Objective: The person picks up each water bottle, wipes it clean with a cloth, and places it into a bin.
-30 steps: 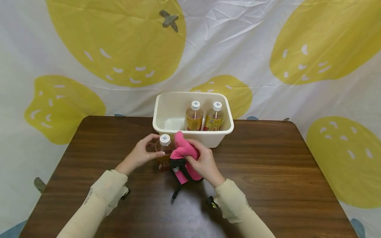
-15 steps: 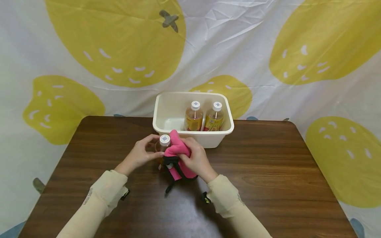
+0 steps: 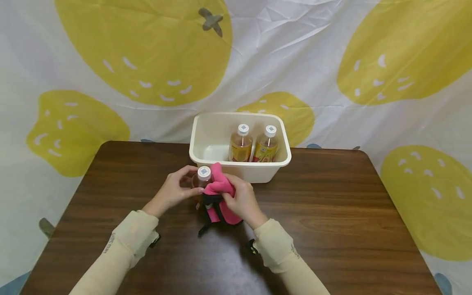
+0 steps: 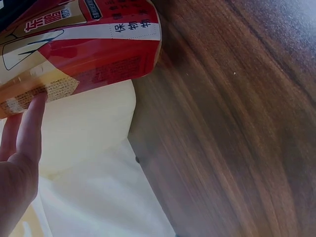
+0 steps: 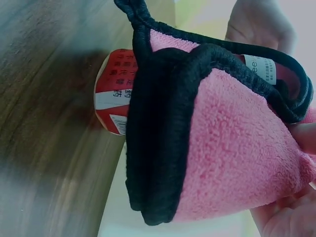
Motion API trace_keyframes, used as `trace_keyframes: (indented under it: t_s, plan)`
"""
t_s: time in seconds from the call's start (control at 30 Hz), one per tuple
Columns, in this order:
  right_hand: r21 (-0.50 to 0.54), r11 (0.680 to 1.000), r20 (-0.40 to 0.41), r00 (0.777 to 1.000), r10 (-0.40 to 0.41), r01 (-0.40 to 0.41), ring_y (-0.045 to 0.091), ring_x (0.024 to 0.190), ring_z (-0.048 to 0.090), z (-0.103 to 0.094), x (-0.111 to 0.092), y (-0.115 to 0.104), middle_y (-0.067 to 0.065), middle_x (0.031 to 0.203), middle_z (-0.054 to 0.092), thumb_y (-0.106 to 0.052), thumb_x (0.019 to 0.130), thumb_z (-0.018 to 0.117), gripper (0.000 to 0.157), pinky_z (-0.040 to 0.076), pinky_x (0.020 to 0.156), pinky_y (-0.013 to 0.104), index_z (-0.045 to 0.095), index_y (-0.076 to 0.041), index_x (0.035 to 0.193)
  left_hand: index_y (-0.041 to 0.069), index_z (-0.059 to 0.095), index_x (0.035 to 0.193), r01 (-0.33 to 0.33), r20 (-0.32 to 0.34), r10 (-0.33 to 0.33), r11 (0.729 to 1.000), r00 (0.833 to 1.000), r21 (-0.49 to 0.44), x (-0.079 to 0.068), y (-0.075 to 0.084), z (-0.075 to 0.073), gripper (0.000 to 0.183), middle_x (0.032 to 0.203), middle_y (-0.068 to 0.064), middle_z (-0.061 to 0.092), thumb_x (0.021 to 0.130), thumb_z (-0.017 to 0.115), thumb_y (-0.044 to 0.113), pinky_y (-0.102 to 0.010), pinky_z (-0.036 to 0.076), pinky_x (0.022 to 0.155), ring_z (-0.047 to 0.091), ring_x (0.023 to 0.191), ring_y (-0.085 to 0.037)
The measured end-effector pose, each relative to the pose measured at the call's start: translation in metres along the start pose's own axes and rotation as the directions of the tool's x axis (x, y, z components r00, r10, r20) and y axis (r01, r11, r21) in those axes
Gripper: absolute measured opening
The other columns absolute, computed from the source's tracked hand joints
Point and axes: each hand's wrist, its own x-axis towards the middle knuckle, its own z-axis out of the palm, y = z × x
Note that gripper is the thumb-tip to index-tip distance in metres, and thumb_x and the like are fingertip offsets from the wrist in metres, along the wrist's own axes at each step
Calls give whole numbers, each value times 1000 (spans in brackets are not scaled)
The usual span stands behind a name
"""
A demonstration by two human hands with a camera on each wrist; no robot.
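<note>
A drink bottle with a white cap (image 3: 204, 173) stands upright on the table, in front of the cream tub. My left hand (image 3: 172, 190) grips its upper part from the left, thumb in front. In the left wrist view the bottle's red and gold label (image 4: 106, 57) shows, with fingers against its side. My right hand (image 3: 243, 200) holds a bunched pink towel (image 3: 219, 183) with black edging to the bottle's right side. In the right wrist view the towel (image 5: 237, 153) covers most of the bottle; only the red lower label (image 5: 114, 94) shows.
Behind the hands, the cream tub (image 3: 239, 164) stands at the table's back edge against a lemon-print cloth (image 3: 155, 49). Two similar bottles, one in the middle (image 3: 241, 148) and one at the right (image 3: 266, 148), stand inside it. Dark wooden table (image 3: 332, 213) extends around.
My right hand has moved left with the towel, which now lies closer against the bottle and hides more of it. My left hand and the bottle have stayed in place.
</note>
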Motion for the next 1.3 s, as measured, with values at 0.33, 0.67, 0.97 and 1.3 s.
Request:
trace_keyframes:
  t_s: [0.33,0.67,0.97,1.3]
  plan:
    - [54,998,-37,999,12,-10,23,83,65,0,-5,5,14,93,68,7,68,66,33,51,74,35,65,2,100,3,57,112,-5,0,5,1000,1000,-1,0,7,1,45,112,-18,59,71,76,8,-36,53,71,60,91,-35]
    - [78,989,-4,992,128,-128,21,70,60,10,-14,17,14,85,67,6,68,66,32,50,63,32,64,2,99,3,57,111,-20,-17,21,999,1000,31,-1,0,2,43,110,-17,60,72,75,10,-36,53,70,61,91,-33]
    - [-92,967,167,954,250,-237,17,62,54,36,-39,45,4,70,62,1,67,65,21,44,56,27,63,-7,86,-4,56,108,-9,-16,9,999,1000,43,-10,32,2,41,107,-23,59,71,74,1,-38,53,68,60,87,-37]
    - [-33,980,117,973,199,-196,16,66,57,27,-33,35,6,76,65,-1,70,69,21,48,60,28,65,-6,90,-5,55,107,-10,-12,11,998,1000,64,-9,32,-1,40,107,-24,59,72,72,0,-45,51,74,60,89,-39]
